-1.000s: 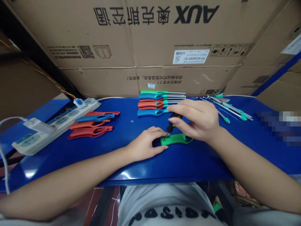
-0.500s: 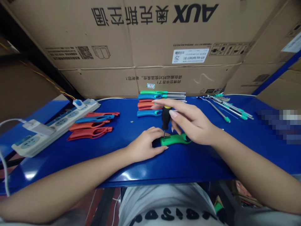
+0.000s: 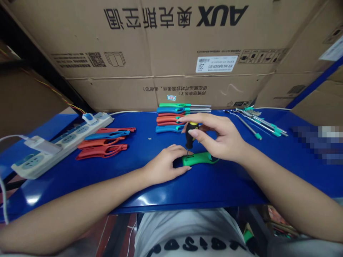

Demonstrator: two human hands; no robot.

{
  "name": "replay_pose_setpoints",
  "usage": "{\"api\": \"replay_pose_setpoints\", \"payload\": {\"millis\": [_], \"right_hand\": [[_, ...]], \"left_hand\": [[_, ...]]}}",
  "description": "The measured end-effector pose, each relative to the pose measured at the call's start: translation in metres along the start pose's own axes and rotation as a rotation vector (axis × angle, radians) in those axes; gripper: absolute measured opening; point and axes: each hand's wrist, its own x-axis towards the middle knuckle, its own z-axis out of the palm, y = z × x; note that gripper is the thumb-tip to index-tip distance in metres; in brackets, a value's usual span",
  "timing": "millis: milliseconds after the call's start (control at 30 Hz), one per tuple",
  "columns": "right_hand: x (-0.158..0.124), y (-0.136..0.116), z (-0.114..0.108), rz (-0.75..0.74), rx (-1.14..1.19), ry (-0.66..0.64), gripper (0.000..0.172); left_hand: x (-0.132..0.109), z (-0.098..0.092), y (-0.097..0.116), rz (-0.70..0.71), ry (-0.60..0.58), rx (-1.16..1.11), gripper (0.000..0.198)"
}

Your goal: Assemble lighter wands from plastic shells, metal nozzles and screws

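Observation:
A green lighter handle [image 3: 199, 159] lies flat on the blue table in front of me. My left hand [image 3: 167, 162] pinches its left end between thumb and fingers. In my right hand [image 3: 218, 137] is a small black and yellow screwdriver [image 3: 190, 137], held nearly upright with its tip on the left end of the handle. Whether a screw sits under the tip is too small to tell. Behind my hands lies a stack of assembled lighters [image 3: 168, 119] in green, blue and red with metal tubes, partly covered by my right fingers. A few tiny screws [image 3: 150, 139] lie left of it.
Several red and blue handle shells [image 3: 103, 151] lie at left beside a white power strip [image 3: 40, 164] with plugs and cables. Metal lighter tubes with teal ends [image 3: 264, 123] are heaped at back right. A large cardboard box [image 3: 160, 43] stands along the back.
My right fingers have shifted around the screwdriver's grip, which now leans slightly more to the right. My left hand and the green lighter handle stay in place.

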Motion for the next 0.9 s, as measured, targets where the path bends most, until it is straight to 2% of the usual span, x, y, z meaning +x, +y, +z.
{"api": "replay_pose_setpoints", "payload": {"millis": [67, 133, 267, 333, 500, 567, 700, 767, 867, 900], "right_hand": [[-0.0014, 0.0028, -0.0008, -0.074, -0.178, 0.093, 0.026], [-0.0026, 0.0044, -0.0012, -0.125, -0.254, 0.118, 0.026], [-0.0010, 0.0015, 0.0003, -0.027, 0.047, -0.039, 0.039], [0.0001, 0.0010, 0.0011, 0.015, 0.121, -0.065, 0.039], [-0.0021, 0.0067, 0.0001, -0.133, -0.193, 0.120, 0.028], [-0.0026, 0.0064, 0.0000, -0.144, -0.178, 0.074, 0.029], [-0.0007, 0.0022, 0.0017, 0.009, 0.075, -0.060, 0.041], [-0.0003, 0.0026, 0.0022, 0.015, 0.035, -0.007, 0.033], [-0.0018, 0.0065, 0.0016, -0.085, -0.195, 0.128, 0.027], [-0.0024, 0.0075, 0.0013, -0.105, -0.237, 0.138, 0.027]], "left_hand": [[-0.0004, 0.0010, -0.0013, 0.009, 0.010, 0.004, 0.034], [-0.0005, 0.0014, -0.0018, 0.003, 0.015, 0.005, 0.034], [0.0001, 0.0001, 0.0002, -0.009, -0.005, -0.005, 0.033], [0.0003, -0.0004, 0.0010, -0.010, -0.009, -0.012, 0.032], [-0.0005, 0.0006, -0.0003, -0.002, 0.017, -0.004, 0.033], [-0.0003, 0.0005, -0.0004, -0.001, 0.015, -0.002, 0.033], [0.0004, -0.0007, 0.0009, -0.003, -0.005, -0.011, 0.031], [0.0003, -0.0006, 0.0009, -0.005, -0.003, -0.008, 0.032], [-0.0002, 0.0002, 0.0000, -0.005, 0.011, -0.004, 0.034], [-0.0002, 0.0002, -0.0001, -0.005, 0.012, -0.004, 0.034]]}}
